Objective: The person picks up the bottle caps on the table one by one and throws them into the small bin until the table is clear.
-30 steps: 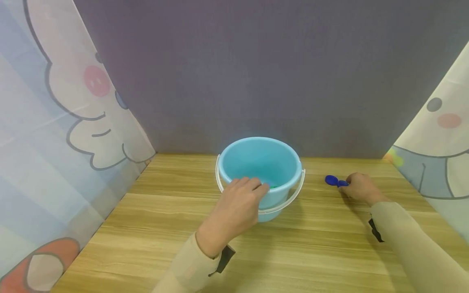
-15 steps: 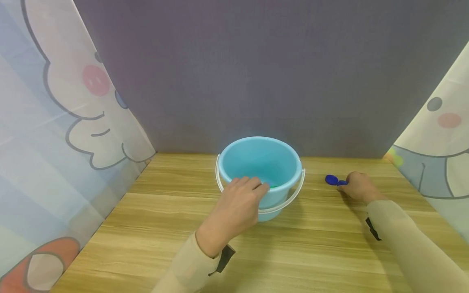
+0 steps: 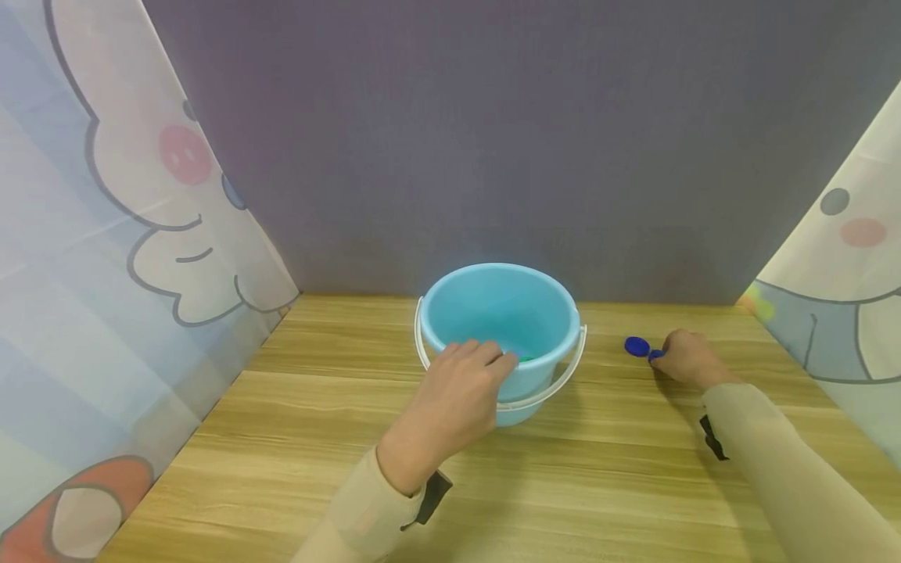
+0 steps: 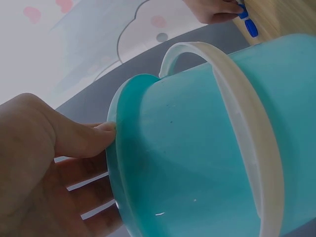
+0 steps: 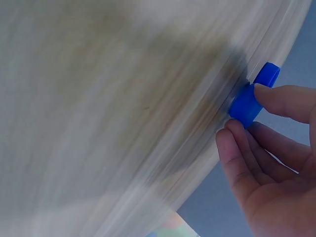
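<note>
A light blue bucket with a white handle stands upright on the wooden table. My left hand grips its near rim, thumb on the outer side and fingers over the inside, as the left wrist view shows. Over to the right, my right hand pinches a small round blue cap between thumb and fingertips, low at the tabletop. Just beyond it lies a second blue cap, which looks flat and round in the head view. Something green shows inside the bucket, mostly hidden by the rim.
The wood-grain table runs up to a dark grey panel behind the bucket. Cartoon-printed curtains hang along the left side and the right side.
My right hand has shifted very slightly, and the cap at its fingertips has tilted and moved a little nearer. The left hand, the bucket and the farther cap have stayed put.
</note>
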A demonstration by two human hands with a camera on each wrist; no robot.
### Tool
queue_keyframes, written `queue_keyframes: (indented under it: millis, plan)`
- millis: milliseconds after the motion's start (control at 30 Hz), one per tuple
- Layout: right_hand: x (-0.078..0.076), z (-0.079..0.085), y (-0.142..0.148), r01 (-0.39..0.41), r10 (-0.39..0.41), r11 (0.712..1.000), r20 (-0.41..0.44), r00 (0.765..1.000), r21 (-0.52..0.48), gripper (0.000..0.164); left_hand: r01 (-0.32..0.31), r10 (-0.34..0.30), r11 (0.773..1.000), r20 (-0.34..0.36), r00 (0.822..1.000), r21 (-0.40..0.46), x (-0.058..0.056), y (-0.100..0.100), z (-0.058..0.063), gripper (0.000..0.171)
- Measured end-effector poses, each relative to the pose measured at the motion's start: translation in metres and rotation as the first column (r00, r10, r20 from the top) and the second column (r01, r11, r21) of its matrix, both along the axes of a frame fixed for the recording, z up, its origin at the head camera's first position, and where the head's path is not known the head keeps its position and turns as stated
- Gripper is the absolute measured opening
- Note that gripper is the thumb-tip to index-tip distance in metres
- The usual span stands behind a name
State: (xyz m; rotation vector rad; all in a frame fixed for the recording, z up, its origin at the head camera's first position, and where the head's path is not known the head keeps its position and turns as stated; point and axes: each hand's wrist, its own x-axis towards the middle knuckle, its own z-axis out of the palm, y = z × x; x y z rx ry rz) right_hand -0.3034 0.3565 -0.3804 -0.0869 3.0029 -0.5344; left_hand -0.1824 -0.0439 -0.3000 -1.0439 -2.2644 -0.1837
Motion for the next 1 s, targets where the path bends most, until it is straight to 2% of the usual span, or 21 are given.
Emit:
queue_keyframes:
  millis: [300, 533, 833, 1000]
  plan:
    - [0.002, -0.001, 0.003, 0.007, -0.007, 1.0, -0.005, 1.0, -0.018, 0.04, -0.003, 0.003, 1.0, -0.005, 1.0, -0.005, 0.0, 0.0, -0.001, 0.033]
    - [0.008, 0.002, -0.003, 0.044, -0.045, 0.994, -0.011, 0.999, -0.099, 0.049, -0.002, 0.002, 1.0, -0.008, 1.0, 0.004, 0.0, 0.0, 0.0, 0.034]
    - [0.011, 0.003, -0.009, 0.045, -0.055, 0.994, -0.104, 0.993, -0.099, 0.053, 0.0, 0.0, 1.0, -0.007, 1.0, 0.003, 0.0, 0.0, -0.001, 0.033]
    - [0.013, 0.003, -0.011, 0.049, -0.063, 0.992, -0.123, 0.99, -0.116, 0.052, -0.008, 0.008, 1.0, 0.011, 1.0, -0.005, -0.001, 0.0, 0.0, 0.034]
